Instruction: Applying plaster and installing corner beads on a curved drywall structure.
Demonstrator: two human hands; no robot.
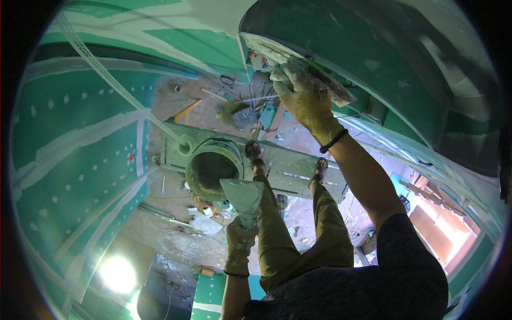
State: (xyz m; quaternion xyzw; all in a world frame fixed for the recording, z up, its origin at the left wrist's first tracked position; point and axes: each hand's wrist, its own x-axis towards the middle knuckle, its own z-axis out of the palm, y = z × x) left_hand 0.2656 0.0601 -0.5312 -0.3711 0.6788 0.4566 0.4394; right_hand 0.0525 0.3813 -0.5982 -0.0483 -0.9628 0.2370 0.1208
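My left hand [241, 241], in a dusty work glove, is closed round the handle of a wide putty knife [243, 196]. Grey-white compound coats its broad blade, which is just right of a round bucket [214, 169] with grey material inside. My right hand [308, 101], also gloved, is raised to the underside of a curved green board panel [368, 58]. Its fingers curl against a flat, plaster-crusted piece [333, 88] along the panel's lower edge; its exact kind is unclear. Rough white compound [266, 47] lines the edge to its left.
My feet stand on a narrow perforated platform [298, 173], with the bucket at its left part. A long perforated strip [106, 74] slants down from the upper left. Tools and debris litter the floor below. Green board walls [69, 160] rise left; a bright lamp [118, 274] shines lower left.
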